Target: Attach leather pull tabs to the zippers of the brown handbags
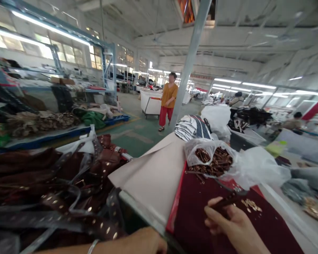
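My right hand (234,224) is closed around a dark brown strip (224,204), which resembles the small pieces in the plastic bag. Beneath it lies a dark maroon sheet (190,211), with a small pile of gold metal pieces (251,204) beside the fingers. An open clear plastic bag (242,164) just beyond holds many brown strips with gold fittings (217,160). My left hand (148,238) is low at the bottom edge, near the table's corner; its fingers are mostly cut off and blurred, so any grip is hidden.
Brown leather goods with gold studs (95,169) are heaped at left. A pale sheet (151,173) covers the table's left part, with striped pieces (192,127) stacked beyond. Past a slanted post (189,60), a person (169,95) stands in the aisle near a white cart (150,102).
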`<action>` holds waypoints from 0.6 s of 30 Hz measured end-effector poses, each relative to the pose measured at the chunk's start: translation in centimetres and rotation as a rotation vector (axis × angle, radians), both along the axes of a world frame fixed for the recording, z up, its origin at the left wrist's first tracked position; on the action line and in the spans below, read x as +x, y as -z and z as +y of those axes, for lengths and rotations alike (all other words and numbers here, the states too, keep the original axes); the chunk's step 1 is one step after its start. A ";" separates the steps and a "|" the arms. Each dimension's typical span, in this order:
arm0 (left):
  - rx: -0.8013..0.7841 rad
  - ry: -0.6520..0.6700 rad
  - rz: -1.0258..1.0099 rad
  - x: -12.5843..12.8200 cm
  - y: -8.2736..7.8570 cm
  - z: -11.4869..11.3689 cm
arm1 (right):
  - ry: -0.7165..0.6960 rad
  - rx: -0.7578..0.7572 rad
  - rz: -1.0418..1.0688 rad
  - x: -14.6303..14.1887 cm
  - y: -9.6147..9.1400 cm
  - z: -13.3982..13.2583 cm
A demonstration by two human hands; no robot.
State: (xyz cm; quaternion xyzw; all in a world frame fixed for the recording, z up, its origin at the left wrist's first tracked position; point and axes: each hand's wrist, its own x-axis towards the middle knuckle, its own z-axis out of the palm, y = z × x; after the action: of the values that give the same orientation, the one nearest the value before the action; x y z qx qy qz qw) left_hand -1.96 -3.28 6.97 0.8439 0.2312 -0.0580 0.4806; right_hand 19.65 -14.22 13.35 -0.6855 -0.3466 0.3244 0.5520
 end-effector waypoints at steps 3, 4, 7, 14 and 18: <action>0.001 0.016 -0.025 -2.0 -2.2 -2.4 | -0.053 0.068 -0.092 -3.2 -0.8 -3.2; -0.025 0.023 -0.029 -2.3 -2.7 -2.8 | -0.059 0.066 -0.100 -3.9 -0.8 -4.3; -0.067 0.033 -0.021 -2.4 -3.5 -3.2 | -0.061 0.012 -0.077 -5.6 -0.3 -7.3; -0.054 0.024 -0.005 -3.0 -5.2 -3.7 | -0.128 0.007 0.036 -8.0 1.9 -11.1; -0.087 0.068 -0.019 -3.1 -5.7 -3.7 | -0.163 0.089 0.013 -9.2 2.2 -11.0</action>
State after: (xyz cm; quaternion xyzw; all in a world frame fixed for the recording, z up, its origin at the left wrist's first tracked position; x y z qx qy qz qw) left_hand -5.02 -6.99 12.67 0.8300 0.1947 -0.0762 0.5170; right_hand 10.46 -25.26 11.16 -0.6276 -0.4117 0.3571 0.5559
